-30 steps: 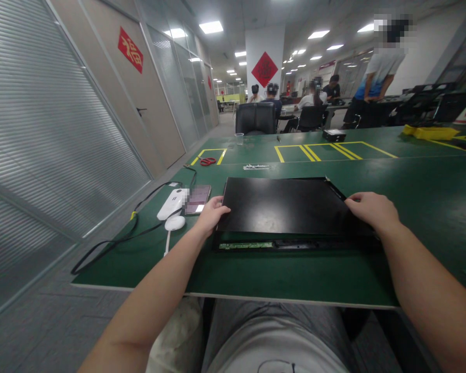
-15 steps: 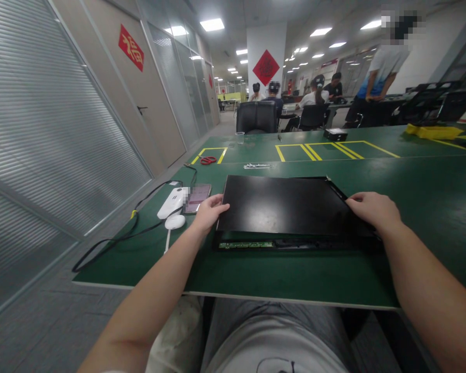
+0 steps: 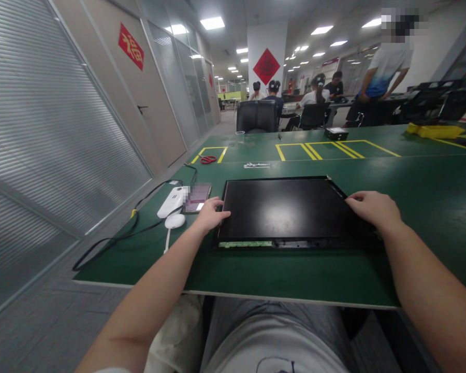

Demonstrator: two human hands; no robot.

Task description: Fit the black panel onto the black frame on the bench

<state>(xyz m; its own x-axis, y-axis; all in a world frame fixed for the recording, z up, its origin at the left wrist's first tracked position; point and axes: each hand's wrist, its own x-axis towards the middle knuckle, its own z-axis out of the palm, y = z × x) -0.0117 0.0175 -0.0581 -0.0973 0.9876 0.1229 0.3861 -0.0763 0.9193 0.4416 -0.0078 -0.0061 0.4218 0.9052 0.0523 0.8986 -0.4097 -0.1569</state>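
A black LCD screen panel [image 3: 283, 207] lies face up within a dark frame [image 3: 314, 243] on the table in front of me. Along the near edge, a strip of green circuit board [image 3: 246, 244] shows at the left. My left hand [image 3: 210, 215] grips the panel's left edge, thumb on its top surface and fingers along the outer side. At the right edge, my right hand [image 3: 375, 210] has thumb and forefinger pinched at the border of panel and frame; its other fingers curl out of sight.
Left of the frame lie a phone [image 3: 198, 198], a white device [image 3: 173, 202], a white rounded piece [image 3: 175, 221] and a black cable [image 3: 112, 241]. Farther back are red-handled scissors [image 3: 207, 159], small white strips [image 3: 256, 166], a clear cup [image 3: 239, 137] and a black box [image 3: 336, 134]. People are beyond the table.
The screen panel's left and near sides have come down, so it now lies nearly flat in the frame. My left hand has lowered slightly with it; the right hand has hardly moved.
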